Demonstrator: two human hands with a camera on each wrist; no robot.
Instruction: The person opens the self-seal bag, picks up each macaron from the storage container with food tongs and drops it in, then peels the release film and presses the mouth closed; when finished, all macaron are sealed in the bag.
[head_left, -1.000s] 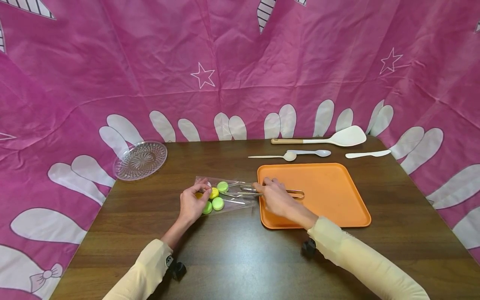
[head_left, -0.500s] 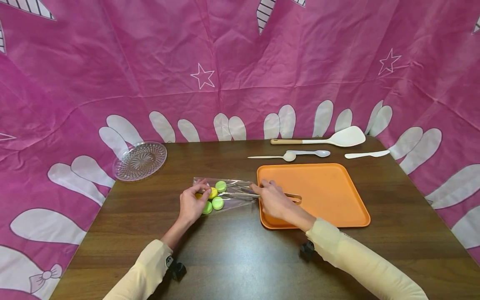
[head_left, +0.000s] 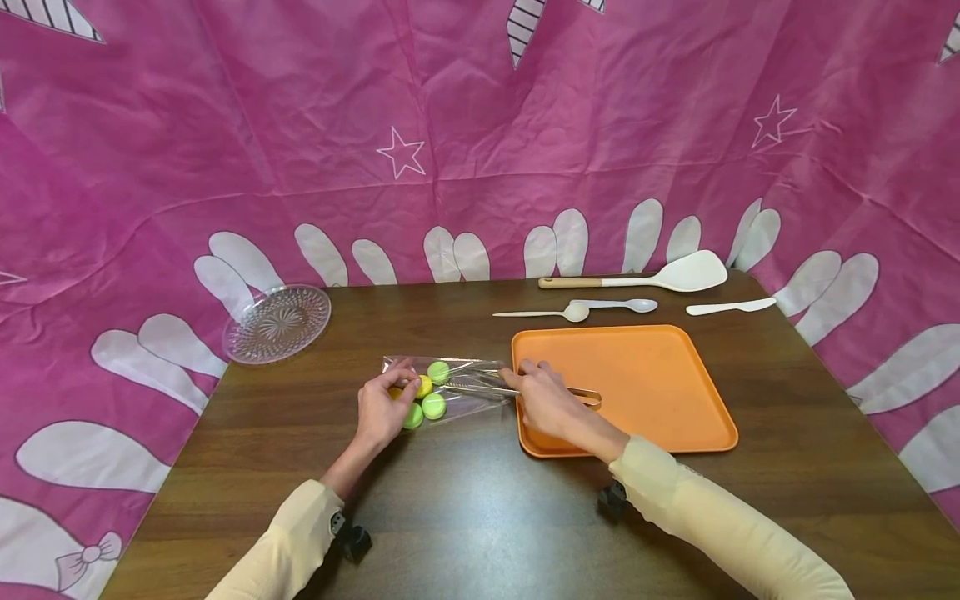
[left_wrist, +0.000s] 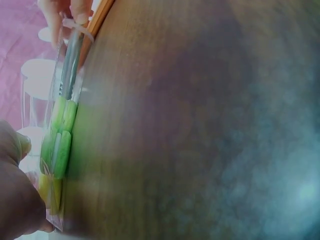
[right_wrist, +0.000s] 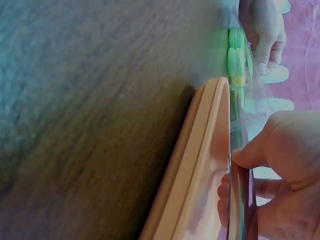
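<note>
The left hand (head_left: pixel 381 408) pinches the closed-looking left part of a clear plastic bag (head_left: pixel 468 407) holding green macarons (head_left: pixel 434 406) and yellow ones (head_left: pixel 424 386). Metal tongs (head_left: pixel 587 393) reach into the bag from the right, their tips beside the macarons. Over the orange tray's left rim, the right hand (head_left: pixel 551 402) grips the tongs between thumb and fingers. In the right wrist view, the tongs (right_wrist: pixel 235 200) stand between the thumb and fingers of the right hand (right_wrist: pixel 290 165). The left wrist view shows green macarons (left_wrist: pixel 62 150) edge-on inside the bag.
An orange tray (head_left: pixel 660 392) lies on the right. Behind it are a white spatula (head_left: pixel 693 272), two spoons (head_left: pixel 576 312) (head_left: pixel 637 305) and a white knife (head_left: pixel 731 307). A clear patterned plate (head_left: pixel 277 323) stands at the back left, before a pink cloth.
The right hand has shifted slightly left with the tongs, whose arms have come closer together inside the bag. The left hand keeps its hold.
</note>
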